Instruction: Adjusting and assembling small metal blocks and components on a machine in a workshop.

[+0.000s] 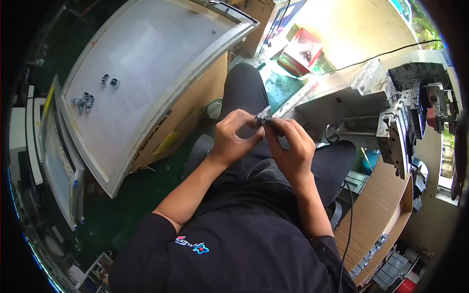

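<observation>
Over my lap, my left hand (234, 137) pinches a small, shiny grey piece (263, 112), with thumb and fingertips meeting at its left side. My right hand (293, 145) grips the same piece from the right with thumb and fingertips. The two hands almost touch around it. The piece's exact shape is partly hidden by the fingertips. Several similar small grey pieces (86, 101) lie on a white framed board (127, 93) at the left.
At the right stands a metal machine (404, 126) with a handwheel (332, 133). Below it is an open cardboard box (378, 210). Upper centre holds a red box (300, 51) and a green plate (278, 85). Framed screens (58, 161) lean at the far left. A cable hangs at lower right.
</observation>
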`<state>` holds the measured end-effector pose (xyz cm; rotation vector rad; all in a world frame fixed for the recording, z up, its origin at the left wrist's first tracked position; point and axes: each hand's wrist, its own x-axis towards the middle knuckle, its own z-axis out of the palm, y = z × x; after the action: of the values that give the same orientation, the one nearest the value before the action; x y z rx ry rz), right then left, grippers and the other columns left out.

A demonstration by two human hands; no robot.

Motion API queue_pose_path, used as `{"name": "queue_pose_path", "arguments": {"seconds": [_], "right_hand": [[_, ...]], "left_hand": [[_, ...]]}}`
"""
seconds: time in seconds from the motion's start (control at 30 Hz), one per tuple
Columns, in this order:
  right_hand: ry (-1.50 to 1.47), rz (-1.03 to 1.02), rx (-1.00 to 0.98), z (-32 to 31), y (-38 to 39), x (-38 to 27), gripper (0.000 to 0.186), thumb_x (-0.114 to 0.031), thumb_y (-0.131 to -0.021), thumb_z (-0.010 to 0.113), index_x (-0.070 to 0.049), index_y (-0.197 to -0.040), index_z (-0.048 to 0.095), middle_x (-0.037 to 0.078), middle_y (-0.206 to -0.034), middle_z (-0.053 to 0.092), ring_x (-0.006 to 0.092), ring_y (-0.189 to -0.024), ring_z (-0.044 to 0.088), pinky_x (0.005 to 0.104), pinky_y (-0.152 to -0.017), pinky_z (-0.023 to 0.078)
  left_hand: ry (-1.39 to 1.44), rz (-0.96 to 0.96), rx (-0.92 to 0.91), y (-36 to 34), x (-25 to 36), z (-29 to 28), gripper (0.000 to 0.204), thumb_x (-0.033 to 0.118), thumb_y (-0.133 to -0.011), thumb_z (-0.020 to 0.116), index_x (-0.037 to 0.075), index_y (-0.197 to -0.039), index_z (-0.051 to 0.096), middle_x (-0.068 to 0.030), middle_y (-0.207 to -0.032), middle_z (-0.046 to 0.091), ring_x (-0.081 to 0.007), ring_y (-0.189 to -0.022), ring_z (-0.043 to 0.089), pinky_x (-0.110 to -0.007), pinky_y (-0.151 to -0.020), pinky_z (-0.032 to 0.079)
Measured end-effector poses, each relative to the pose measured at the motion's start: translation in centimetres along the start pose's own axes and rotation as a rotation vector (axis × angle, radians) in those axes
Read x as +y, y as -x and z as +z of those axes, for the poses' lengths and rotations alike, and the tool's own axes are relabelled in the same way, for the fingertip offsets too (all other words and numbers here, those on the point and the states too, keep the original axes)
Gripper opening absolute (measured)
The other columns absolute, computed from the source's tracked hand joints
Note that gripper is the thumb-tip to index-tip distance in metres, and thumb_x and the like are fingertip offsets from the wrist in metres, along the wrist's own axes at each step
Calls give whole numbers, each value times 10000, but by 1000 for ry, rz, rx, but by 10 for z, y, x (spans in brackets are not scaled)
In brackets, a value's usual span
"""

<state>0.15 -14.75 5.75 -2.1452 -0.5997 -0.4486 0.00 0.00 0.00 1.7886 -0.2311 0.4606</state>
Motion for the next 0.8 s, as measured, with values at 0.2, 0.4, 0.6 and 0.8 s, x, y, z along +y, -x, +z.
{"name": "queue_pose_path", "arguments": {"seconds": [0.2, 0.4, 0.6, 0.8], "right_hand": [[-16, 34, 64, -1, 9, 5, 209, 73, -720, 700, -2, -900, 625, 112, -768, 627, 253, -671, 634, 330, -604, 503], [83, -22, 85, 1, 14, 14, 202, 59, -736, 689, -9, -905, 603, 100, -770, 619, 253, -661, 618, 332, -599, 486], [219, -162, -33, -7, 4, 25, 195, 22, -741, 673, -11, -908, 578, 96, -806, 612, 253, -701, 611, 348, -632, 490], [92, -179, -187, -13, -3, 28, 222, 32, -717, 684, -12, -909, 583, 93, -829, 622, 252, -728, 621, 342, -651, 505]], "left_hand": [[-16, 48, -28, 3, 1, 7, 180, 1, -662, 757, -2, -765, 610, -77, -748, 620, -173, -678, 620, -274, -640, 499], [3, 38, -43, 5, 1, 10, 184, 5, -658, 763, 1, -771, 618, -74, -745, 627, -167, -670, 617, -271, -642, 498], [-20, -43, -79, 6, 2, 11, 169, 22, -679, 759, -2, -785, 630, -73, -740, 631, -155, -669, 615, -268, -648, 489], [23, -157, -93, 9, -1, 13, 146, 32, -702, 759, -2, -785, 644, -72, -730, 637, -143, -665, 615, -263, -647, 476]]}}
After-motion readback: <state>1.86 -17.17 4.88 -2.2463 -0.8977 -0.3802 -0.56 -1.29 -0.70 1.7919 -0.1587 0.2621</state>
